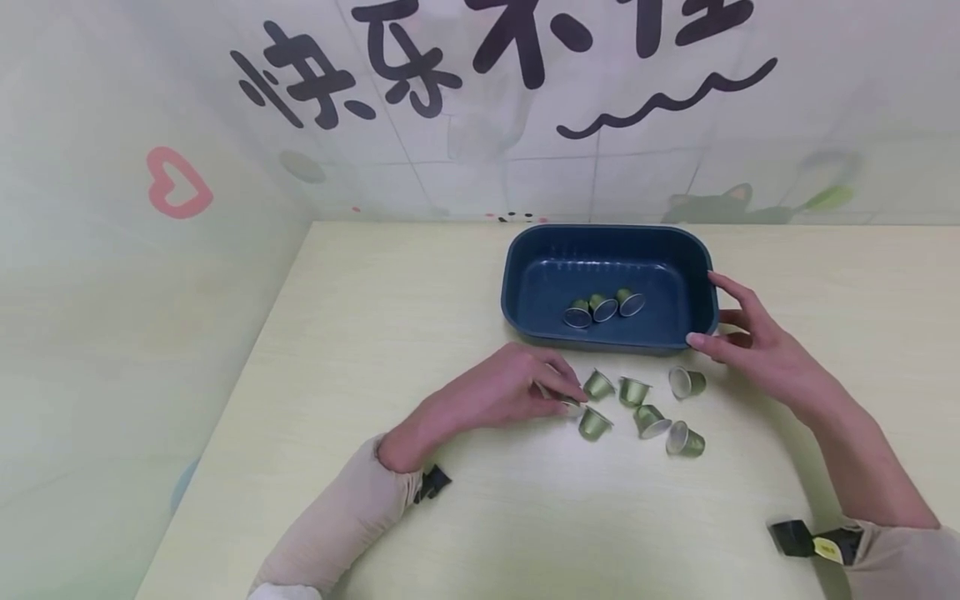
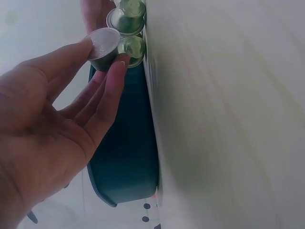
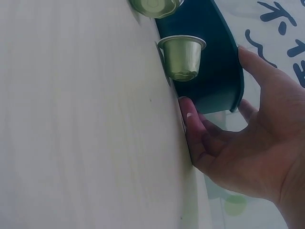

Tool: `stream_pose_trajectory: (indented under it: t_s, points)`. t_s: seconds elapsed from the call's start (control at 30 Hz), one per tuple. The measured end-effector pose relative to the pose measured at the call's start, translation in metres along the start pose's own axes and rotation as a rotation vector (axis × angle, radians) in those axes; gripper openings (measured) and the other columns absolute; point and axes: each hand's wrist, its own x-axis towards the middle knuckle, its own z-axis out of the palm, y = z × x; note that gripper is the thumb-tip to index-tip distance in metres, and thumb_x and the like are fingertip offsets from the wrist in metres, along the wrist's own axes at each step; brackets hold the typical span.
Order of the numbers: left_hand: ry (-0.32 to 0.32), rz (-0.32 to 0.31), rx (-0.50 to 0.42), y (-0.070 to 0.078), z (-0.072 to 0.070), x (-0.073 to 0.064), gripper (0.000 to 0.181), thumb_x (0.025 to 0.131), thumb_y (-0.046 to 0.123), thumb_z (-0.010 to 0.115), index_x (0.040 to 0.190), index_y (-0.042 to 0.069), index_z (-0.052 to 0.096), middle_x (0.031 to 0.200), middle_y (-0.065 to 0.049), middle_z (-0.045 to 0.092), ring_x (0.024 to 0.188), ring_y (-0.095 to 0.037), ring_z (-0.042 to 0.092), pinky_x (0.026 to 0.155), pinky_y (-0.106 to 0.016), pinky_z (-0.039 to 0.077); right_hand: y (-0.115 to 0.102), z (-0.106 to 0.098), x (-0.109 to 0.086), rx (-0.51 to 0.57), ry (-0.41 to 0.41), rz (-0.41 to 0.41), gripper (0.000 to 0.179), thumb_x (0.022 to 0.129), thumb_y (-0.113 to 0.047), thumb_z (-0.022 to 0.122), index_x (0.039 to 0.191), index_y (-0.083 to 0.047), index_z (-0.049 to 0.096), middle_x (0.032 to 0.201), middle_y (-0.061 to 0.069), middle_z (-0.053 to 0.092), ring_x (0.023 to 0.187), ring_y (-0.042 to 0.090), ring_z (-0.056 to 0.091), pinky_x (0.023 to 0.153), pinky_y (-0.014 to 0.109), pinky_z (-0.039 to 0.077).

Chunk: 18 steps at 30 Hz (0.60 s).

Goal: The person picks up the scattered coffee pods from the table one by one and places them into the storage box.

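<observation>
Between thumb and fingertips my left hand [image 1: 513, 387] pinches a green coffee capsule [image 2: 105, 44], its pale lid facing the thumb side in the left wrist view. Right beside those fingertips, in front of the bin, lie more green capsules [image 1: 595, 423], some tipped over on their sides. My right hand [image 1: 776, 358] holds the right end of a dark blue rectangular bin [image 1: 607, 340], thumb at the near corner and a finger on the side rim. Inside the bin, three capsules [image 1: 603, 308] lie close together towards the front.
The pale wooden table [image 1: 360, 317] meets a wall [image 1: 480, 183] with dark lettering just behind the bin. Another capsule [image 3: 183, 57] lies close to my right hand's fingers. Dark straps with small devices [image 1: 813, 542] sit at both wrists.
</observation>
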Motion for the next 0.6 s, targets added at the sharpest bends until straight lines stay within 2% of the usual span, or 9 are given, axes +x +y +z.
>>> stream_pose_trajectory:
  t_s: [0.3, 0.6]
  points:
    - [0.042, 0.004, -0.022, 0.0, -0.0017, 0.001, 0.024, 0.087, 0.006, 0.077, 0.11, 0.012, 0.078, 0.11, 0.0, 0.071, 0.095, -0.001, 0.065, 0.078, -0.017, 0.054, 0.0, 0.0003, -0.0004, 0.005, 0.004, 0.003, 0.087, 0.097, -0.041, 0.064, 0.155, -0.05, 0.0, 0.152, 0.031, 0.027, 0.134, 0.051, 0.037, 0.102, 0.063, 0.031]
    - [0.102, -0.009, -0.066, 0.0064, -0.0081, 0.0023, 0.024, 0.087, 0.005, 0.077, 0.11, 0.011, 0.078, 0.116, -0.002, 0.071, 0.094, -0.001, 0.068, 0.075, -0.019, 0.055, -0.0003, 0.0009, -0.0006, 0.004, 0.012, -0.003, 0.087, 0.097, -0.041, 0.064, 0.156, -0.049, 0.001, 0.152, 0.032, 0.027, 0.135, 0.052, 0.036, 0.103, 0.065, 0.031]
